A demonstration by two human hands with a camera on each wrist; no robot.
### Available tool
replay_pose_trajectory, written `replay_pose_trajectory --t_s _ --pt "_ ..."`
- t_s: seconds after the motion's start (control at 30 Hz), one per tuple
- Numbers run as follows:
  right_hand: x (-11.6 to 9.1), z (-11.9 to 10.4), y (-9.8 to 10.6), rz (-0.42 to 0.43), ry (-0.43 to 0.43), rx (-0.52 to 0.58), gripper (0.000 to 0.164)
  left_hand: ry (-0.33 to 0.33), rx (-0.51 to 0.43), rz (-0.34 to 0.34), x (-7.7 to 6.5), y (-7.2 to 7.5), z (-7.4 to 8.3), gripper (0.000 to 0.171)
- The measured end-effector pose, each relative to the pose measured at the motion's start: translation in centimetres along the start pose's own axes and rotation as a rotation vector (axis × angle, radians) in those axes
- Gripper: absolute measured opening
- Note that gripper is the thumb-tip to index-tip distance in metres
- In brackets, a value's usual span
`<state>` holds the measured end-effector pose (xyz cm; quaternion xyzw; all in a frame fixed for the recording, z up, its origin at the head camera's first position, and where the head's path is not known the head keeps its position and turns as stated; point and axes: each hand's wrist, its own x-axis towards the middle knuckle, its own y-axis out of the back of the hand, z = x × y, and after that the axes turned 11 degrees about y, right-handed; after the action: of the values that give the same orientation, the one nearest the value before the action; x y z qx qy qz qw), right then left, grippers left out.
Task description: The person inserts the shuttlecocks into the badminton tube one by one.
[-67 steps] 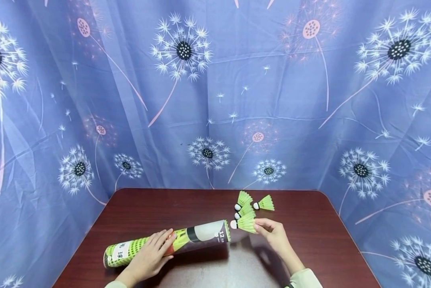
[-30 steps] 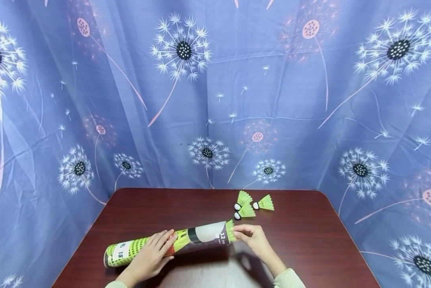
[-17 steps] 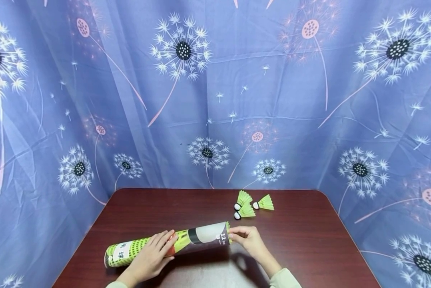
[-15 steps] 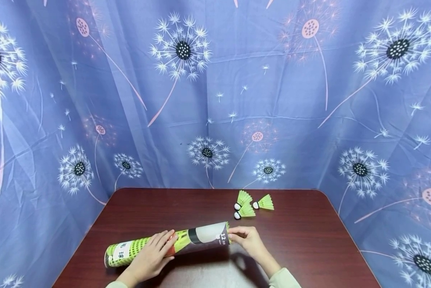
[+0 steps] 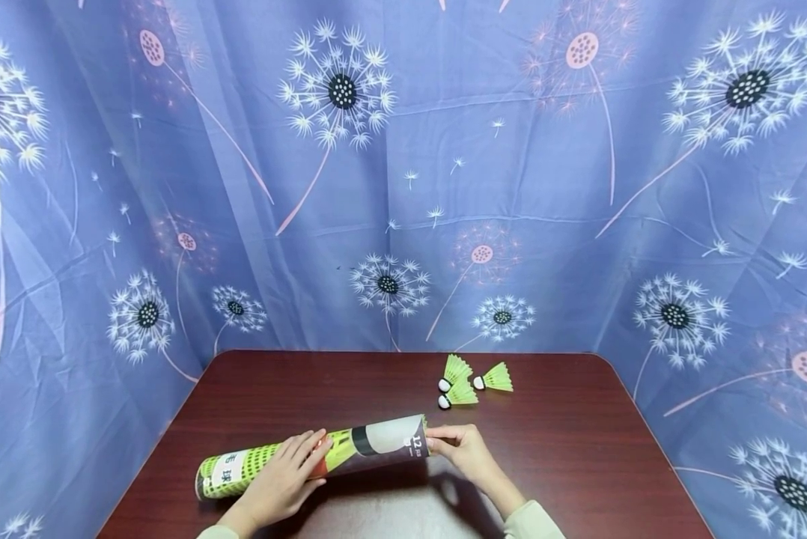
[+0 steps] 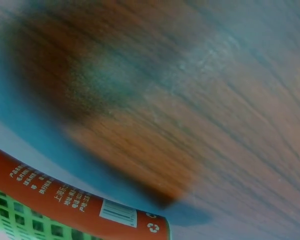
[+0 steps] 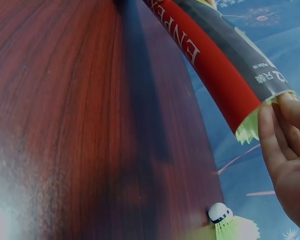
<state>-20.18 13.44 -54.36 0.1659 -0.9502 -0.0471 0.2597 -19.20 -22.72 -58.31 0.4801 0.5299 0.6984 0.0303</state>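
A printed shuttlecock tube [image 5: 383,443] lies slanted across the table, its mouth toward the right. My left hand [image 5: 281,479] grips its middle, fingers over the top and thumb on the near side. At the mouth, my right hand [image 5: 467,453] pinches the skirt edge of a green shuttlecock [image 7: 247,129] that sits almost wholly inside; its cork is hidden. The right wrist view shows the tube's red side [image 7: 215,75] and the fingertips at the rim. Only part of the tube [image 6: 80,202] appears in the left wrist view, without the hand.
Behind the tube's mouth lie loose shuttlecocks: two touching, one [image 5: 455,372] at the back and one [image 5: 460,394] in front, with another [image 5: 495,378] to their right. The dark red table [image 5: 296,389] meets a blue dandelion-print curtain [image 5: 403,187] at its back edge.
My right hand has brought a shuttlecock from the right to the tube's mouth and slid it leftward inside. During the last half second the hands have hardly moved. My left hand has kept its hold.
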Motion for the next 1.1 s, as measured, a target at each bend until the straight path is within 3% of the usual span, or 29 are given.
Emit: replay_pose_trajectory --t_s 0.2,0.6,0.97,1.1 --pt "-0.04 -0.1 0.48 -0.057 0.01 0.007 0.023 0.002 0.017 -0.01 -0.03 -0.04 -0.14 0.058" --pt "0.04 0.46 0.28 -0.087 0.044 0.009 0.02 0.008 0.025 -0.005 -0.08 0.28 0.1 0.056" --pt "0.0 0.44 0.28 -0.125 -0.002 0.037 0.021 0.022 0.016 -0.027 -0.61 0.15 0.03 0.061" --pt "0.02 0.43 0.62 -0.14 -0.062 0.062 0.023 0.028 0.023 -0.037 -0.68 0.04 -0.03 0.06"
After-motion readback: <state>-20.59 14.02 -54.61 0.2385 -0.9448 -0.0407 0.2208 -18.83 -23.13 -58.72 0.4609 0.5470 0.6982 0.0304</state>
